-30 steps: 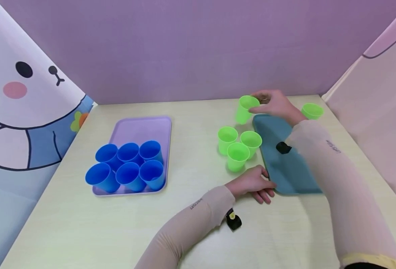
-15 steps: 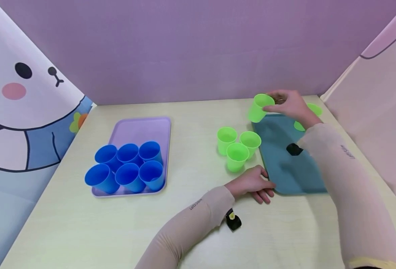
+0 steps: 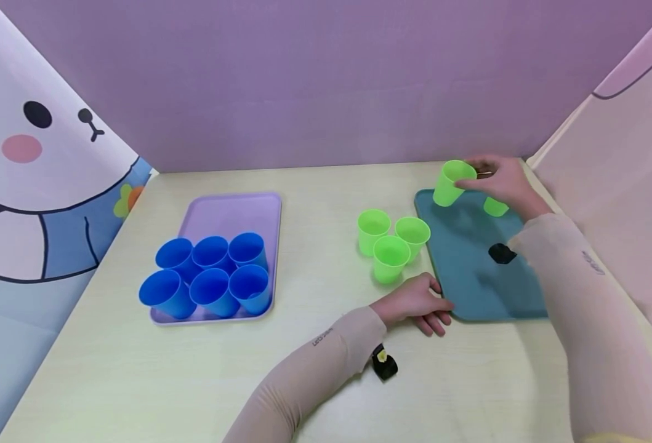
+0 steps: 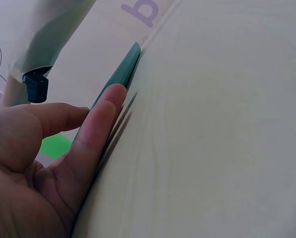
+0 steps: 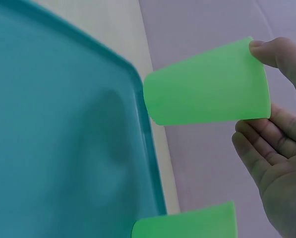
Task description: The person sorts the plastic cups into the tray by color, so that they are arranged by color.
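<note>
My right hand (image 3: 505,184) holds a light green cup (image 3: 450,187) near its rim, thumb on one side and fingers on the other. The cup is upright over the far left corner of the teal tray (image 3: 470,283). A second green cup (image 3: 494,207) is at the tray's far side, mostly hidden behind that hand; the right wrist view shows its side (image 5: 187,223). At the near left corner of the tray, my left hand (image 3: 414,303) pinches the edge between thumb and fingers. Three more green cups (image 3: 390,258) stand upright in a cluster left of the tray.
On the left a lilac tray (image 3: 231,212) carries several blue cups (image 3: 215,292) in two rows at its near half. A purple backdrop (image 3: 326,86) rises behind the table, with printed side panels left and right.
My right hand has carried the green cup rightward, from beside the teal tray to over its far left corner. The left hand has stayed at the tray's near corner.
</note>
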{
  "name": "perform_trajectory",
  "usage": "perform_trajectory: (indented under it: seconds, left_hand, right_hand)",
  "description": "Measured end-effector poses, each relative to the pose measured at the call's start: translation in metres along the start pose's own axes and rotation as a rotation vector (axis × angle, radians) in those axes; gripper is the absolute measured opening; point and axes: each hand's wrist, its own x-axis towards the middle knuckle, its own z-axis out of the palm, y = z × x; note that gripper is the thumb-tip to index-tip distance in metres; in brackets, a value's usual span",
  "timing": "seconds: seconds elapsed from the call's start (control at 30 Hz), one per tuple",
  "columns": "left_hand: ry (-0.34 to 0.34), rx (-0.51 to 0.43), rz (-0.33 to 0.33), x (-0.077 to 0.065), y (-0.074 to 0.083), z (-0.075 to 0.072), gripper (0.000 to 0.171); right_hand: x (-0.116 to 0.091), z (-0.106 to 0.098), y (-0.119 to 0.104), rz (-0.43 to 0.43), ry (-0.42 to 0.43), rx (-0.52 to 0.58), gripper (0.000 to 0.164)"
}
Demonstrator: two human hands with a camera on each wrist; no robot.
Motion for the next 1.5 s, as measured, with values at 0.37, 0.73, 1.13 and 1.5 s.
perform_trajectory:
  seconds: [0.37,0.73,1.13,1.5]
  left_hand:
    - [-0.003,-0.012,-0.001,0.002,0.0,0.0,0.023]
    - [-0.003,-0.024,-0.002,0.003,0.0,0.0,0.023]
    - [-0.011,-0.017,0.001,0.002,0.001,-0.001,0.022]
    - [0.003,-0.011,-0.01,0.002,0.002,0.002,0.023]
  right_hand:
    - [-0.008,-0.009,0.018,0.046,0.013,-0.058,0.072]
    - [-0.011,-0.013,0.025,0.112,-0.016,-0.067,0.08]
    - [-0.006,-0.016,0.021,0.114,-0.113,-0.149,0.084]
    - [-0.005,-0.022,0.017,0.121,-0.21,-0.136,0.082]
